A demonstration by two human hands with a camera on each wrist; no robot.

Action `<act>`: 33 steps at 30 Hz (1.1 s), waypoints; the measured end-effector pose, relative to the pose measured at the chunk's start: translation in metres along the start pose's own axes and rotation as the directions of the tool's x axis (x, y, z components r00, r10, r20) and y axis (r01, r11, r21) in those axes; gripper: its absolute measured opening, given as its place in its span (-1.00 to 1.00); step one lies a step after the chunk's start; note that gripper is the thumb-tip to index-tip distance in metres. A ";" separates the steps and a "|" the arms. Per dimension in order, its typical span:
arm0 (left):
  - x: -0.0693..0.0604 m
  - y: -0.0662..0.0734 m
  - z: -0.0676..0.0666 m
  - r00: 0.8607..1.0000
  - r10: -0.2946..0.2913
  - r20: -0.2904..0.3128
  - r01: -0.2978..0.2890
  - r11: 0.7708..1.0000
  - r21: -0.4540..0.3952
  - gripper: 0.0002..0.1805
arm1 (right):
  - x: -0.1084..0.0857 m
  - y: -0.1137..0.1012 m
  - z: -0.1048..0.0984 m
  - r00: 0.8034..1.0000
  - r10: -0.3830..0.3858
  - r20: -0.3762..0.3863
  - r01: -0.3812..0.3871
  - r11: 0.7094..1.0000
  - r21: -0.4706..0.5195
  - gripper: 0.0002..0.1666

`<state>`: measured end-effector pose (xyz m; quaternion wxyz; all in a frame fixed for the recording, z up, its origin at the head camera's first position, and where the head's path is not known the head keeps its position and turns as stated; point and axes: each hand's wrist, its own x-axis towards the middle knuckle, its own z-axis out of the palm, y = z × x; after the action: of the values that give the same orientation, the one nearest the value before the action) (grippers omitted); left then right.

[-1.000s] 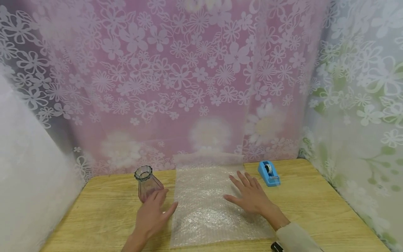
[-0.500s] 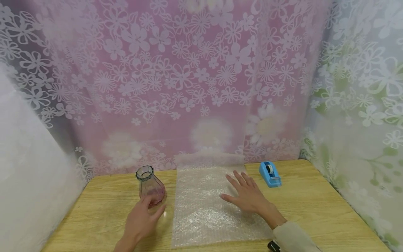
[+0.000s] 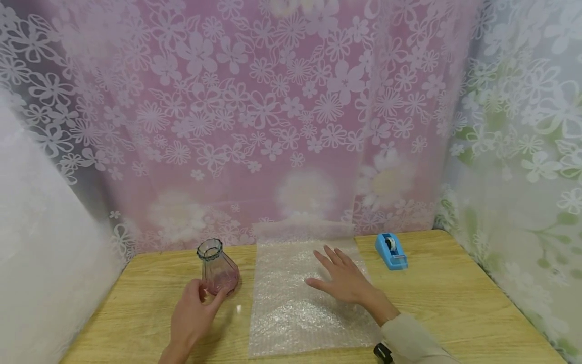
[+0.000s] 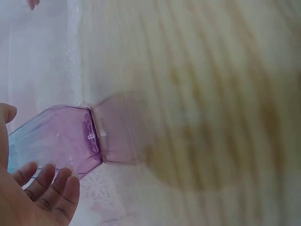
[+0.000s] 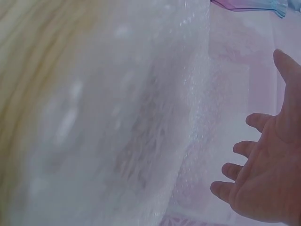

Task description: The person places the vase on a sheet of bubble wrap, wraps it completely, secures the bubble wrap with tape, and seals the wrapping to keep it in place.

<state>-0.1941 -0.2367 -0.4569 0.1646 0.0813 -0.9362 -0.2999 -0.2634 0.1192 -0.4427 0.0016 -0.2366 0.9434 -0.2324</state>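
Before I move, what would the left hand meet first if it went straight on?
Most likely the pink-tinted vase: it stands just ahead of the left hand. Whether they touch is unclear.

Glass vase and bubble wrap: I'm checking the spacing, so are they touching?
Apart. The head view shows a strip of bare table between the glass vase and the near side of the bubble wrap.

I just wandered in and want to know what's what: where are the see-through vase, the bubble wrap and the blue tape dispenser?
See-through vase (image 3: 221, 273): head view, on its pinkish lower body.
Bubble wrap (image 3: 286, 298): head view, near the sheet's middle.
Blue tape dispenser (image 3: 388, 256): head view, on its blue body.
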 end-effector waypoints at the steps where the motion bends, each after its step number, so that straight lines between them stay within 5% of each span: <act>1: 0.000 -0.001 0.000 1.000 -0.011 0.004 0.011 1.000 -0.004 -0.38 | 0.001 -0.001 0.001 1.000 -0.002 0.002 0.002 1.000 0.005 0.00; 17: 0.015 -0.008 0.008 0.990 -0.119 0.081 0.130 0.981 -0.145 0.09 | 0.014 -0.019 0.013 0.999 -0.023 0.040 0.020 0.998 0.061 0.02; 28: 0.028 -0.006 0.018 0.980 -0.133 0.147 0.188 0.864 -0.467 0.15 | 0.021 -0.028 0.019 0.996 -0.049 0.068 0.045 0.997 0.060 0.01; 33: 0.032 -0.008 0.023 0.977 -0.158 0.144 0.207 0.864 -0.459 0.23 | 0.022 -0.032 0.021 0.995 -0.064 0.079 0.061 0.997 0.044 0.01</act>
<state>-0.2313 -0.2389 -0.4710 0.1024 0.1117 -0.8302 -0.5365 -0.2669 0.0750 -0.4456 0.0374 -0.2751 0.9297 -0.2422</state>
